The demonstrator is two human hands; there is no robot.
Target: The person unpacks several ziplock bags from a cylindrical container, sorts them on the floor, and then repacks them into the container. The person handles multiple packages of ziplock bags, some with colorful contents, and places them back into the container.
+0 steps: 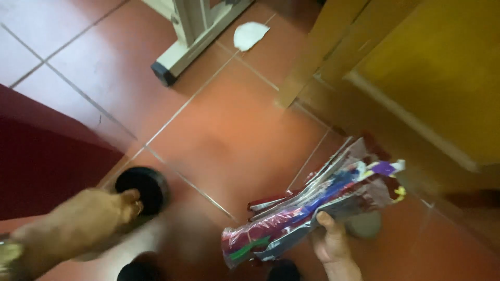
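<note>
My right hand (332, 244) grips a bundle of shiny plastic packets (312, 205), red, blue and purple, held slanting up to the right above the red tiled floor (234, 125). My left hand (88, 221) reaches in from the lower left, blurred, its fingers curled and touching or just over a round black object (146, 186) on the floor. I cannot tell whether the left hand grips it.
A dark red surface (41, 156) fills the left edge. A white frame leg with a black foot (172, 65) stands at the top. A white scrap (249, 34) lies beyond it. A yellow wooden door and frame (416, 78) rise at the right.
</note>
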